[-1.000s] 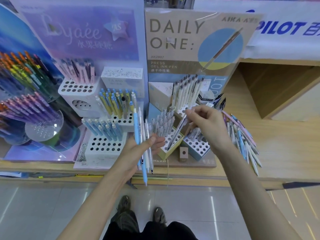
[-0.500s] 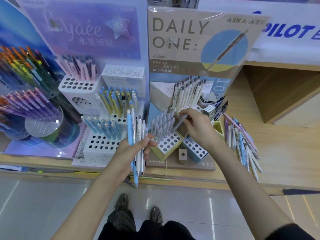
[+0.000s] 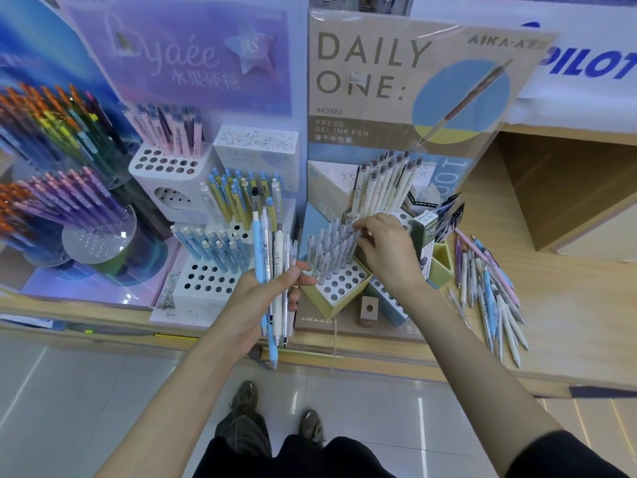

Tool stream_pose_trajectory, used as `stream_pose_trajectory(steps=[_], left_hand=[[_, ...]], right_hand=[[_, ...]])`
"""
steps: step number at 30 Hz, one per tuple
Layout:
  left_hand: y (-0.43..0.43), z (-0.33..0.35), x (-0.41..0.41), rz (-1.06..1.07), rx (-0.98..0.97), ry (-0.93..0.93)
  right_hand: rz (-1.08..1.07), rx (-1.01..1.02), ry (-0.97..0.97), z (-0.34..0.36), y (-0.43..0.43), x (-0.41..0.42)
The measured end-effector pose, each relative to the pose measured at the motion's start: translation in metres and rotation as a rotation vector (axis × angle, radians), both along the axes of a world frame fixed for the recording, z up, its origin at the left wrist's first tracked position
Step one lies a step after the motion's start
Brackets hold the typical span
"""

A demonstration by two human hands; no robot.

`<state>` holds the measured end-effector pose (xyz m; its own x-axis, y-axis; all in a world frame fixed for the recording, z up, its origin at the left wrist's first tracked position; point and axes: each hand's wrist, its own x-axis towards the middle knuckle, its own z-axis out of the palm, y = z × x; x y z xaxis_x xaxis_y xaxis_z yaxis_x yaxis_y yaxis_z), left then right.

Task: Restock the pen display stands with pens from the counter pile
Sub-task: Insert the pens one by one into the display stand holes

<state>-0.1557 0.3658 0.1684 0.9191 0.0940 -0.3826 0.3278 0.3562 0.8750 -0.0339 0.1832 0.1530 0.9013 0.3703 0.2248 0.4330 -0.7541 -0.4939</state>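
The wooden surface (image 3: 568, 305) runs across the view; its right end is cut off by the picture's edge. Two tall display stands sit on it: a lilac one (image 3: 193, 63) on the left and a beige "DAILY ONE" stand (image 3: 379, 81) beside it, both cropped at the top. A round rack of coloured pens (image 3: 51, 150) at far left is blurred and only partly in view.

On the beige stand, a yellow-green block (image 3: 320, 305) with round holes carries a cluster of grey pens (image 3: 331, 246) in its rear rows. A blue block (image 3: 389, 305) beside it is mostly hidden behind the right wrist.

The counter pile (image 3: 489, 291) lies loose on the surface to the right of the beige stand, well apart from both hands; its pens overlap, so they cannot be counted.

The left hand (image 3: 262, 298) hovers before the stands, fingers wrapped round a bundle of pens (image 3: 275, 270), roughly upright, with a pale blue one at the left. The palm hides the middle of the bundle.

The right hand (image 3: 386, 250) reaches over the yellow-green block, fingers bent, their tips among the grey caps. Whether they pinch a pen or merely touch the tops cannot be told.
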Motion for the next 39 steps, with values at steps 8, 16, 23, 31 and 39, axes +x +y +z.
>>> stream_pose_trajectory(steps=[8, 16, 23, 31, 39], left_hand=[[-0.008, 0.009, -0.002, -0.088, -0.053, -0.005], [-0.018, 0.010, -0.004, -0.235, -0.055, 0.018], [-0.013, -0.002, -0.007, -0.143, -0.023, 0.089], [-0.012, -0.005, -0.014, -0.106, 0.071, 0.115], [-0.008, -0.002, -0.013, -0.094, -0.182, 0.122]], right_hand=[[-0.063, 0.117, 0.028, 0.013, 0.001, -0.018], [0.134, 0.648, 0.751, 0.039, 0.021, -0.060], [-0.059, 0.770, 0.607, 0.046, -0.008, -0.054], [-0.086, 0.333, 0.166, 0.045, -0.037, -0.031], [0.062, 0.062, 0.098, 0.026, -0.033, -0.025]])
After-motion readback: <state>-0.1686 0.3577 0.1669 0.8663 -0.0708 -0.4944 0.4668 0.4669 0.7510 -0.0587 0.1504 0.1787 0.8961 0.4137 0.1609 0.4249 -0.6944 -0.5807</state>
